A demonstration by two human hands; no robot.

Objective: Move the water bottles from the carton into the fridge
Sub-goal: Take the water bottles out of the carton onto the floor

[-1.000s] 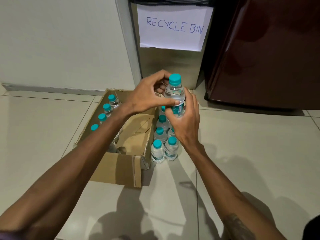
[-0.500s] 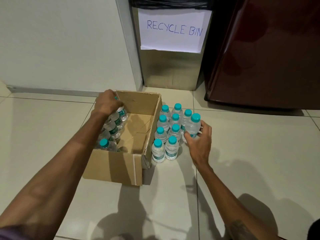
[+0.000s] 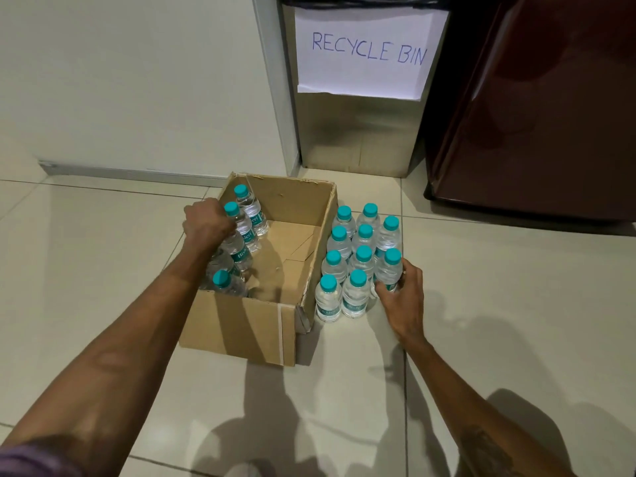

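Brought bottle [image 3: 389,270] down since a second ago, stood it on floor [image 3: 499,304] at edge of cluster [image 3: 364,235], gripping it steady with right hand [image 3: 402,304]; clenched left hand [image 3: 206,222] round next bottle [image 3: 238,251] inside carton [image 3: 241,325] — likely for lifting.

The water bottles [image 3: 354,301] are made of clear plastic, capped in teal and banded with teal labels [image 3: 241,253] lettered in white, and the carton [image 3: 241,325] is formed of brown cardboard crossed by a pale tape strip [image 3: 280,333]. The floor [image 3: 516,304] is laid in cream tiles divided by thin dark lines, and the fridge [image 3: 550,115] is finished in dark maroon. The bin [image 3: 358,139] is clad in dull silver and fronted by a white sign [image 3: 364,80] lettered in blue
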